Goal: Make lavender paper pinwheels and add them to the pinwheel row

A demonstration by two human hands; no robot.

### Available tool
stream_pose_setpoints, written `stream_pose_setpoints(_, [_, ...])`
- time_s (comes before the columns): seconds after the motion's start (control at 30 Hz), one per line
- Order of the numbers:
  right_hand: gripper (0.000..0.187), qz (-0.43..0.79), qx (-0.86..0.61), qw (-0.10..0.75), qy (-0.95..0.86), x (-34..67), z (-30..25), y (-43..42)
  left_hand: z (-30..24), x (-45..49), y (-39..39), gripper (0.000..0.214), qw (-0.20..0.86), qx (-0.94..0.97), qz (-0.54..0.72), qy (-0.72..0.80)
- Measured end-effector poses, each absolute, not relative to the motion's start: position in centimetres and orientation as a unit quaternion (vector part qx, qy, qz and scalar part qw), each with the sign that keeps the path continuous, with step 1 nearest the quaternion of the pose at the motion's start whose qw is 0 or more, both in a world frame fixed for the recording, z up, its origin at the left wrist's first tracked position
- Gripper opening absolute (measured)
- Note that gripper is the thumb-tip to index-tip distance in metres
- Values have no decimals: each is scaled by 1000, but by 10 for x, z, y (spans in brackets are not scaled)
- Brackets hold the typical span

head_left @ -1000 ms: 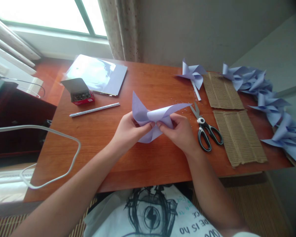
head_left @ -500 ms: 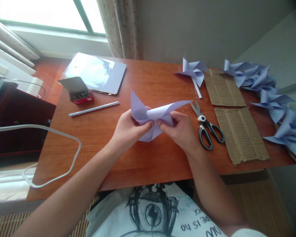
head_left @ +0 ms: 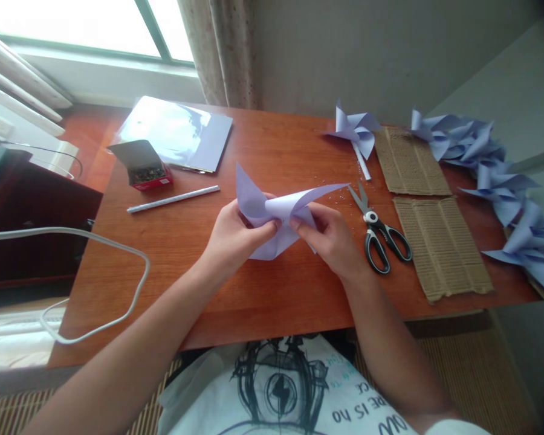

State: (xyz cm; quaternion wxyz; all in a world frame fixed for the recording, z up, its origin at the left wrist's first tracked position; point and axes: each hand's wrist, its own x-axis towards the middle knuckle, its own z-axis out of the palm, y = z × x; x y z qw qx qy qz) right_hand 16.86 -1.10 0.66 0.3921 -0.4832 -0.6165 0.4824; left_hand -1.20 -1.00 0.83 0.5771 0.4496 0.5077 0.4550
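A lavender paper pinwheel (head_left: pixel 283 206) is held above the middle of the table, two of its pointed blades sticking out to the upper left and the right. My left hand (head_left: pixel 240 232) grips its left side, thumb pressed near the centre and the other fingers behind the paper. On the right side my right hand (head_left: pixel 327 235) pinches it the same way, its thumb just apart from the left one. What my fingers do behind the sheet is hidden. Scissors (head_left: pixel 377 228) lie partly open to the right of my right hand.
Left of my hands are a paper stick (head_left: pixel 173 199), an open box (head_left: pixel 148 175) of small metal pieces and a paper pack (head_left: pixel 181 133). Right are a pinwheel on a stick (head_left: pixel 356 130), cardboard pieces (head_left: pixel 444 251) and several pinwheels (head_left: pixel 471 136). A white cable (head_left: pixel 138 290) loops over the table's left side.
The pinwheel has shifted slightly left. My right thumb has moved a little away from the left thumb, showing more of the centre. Both hands still hold the paper.
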Motion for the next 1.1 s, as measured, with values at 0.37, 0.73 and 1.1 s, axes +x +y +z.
stream_pose_setpoints(0.37, [13, 412, -552, 376, -620, 166, 2, -11, 6, -12, -11, 37, 589, 462, 445, 491])
stream_pose_setpoints(0.73, [12, 553, -512, 506, -420, 171, -6, -2, 10, -21, -6, 30, 681, 375, 464, 425])
stream_pose_setpoints(1.1, [13, 616, -480, 521, -345, 171, -5, -2, 8, -21, -4, 41, 686, 360, 473, 419])
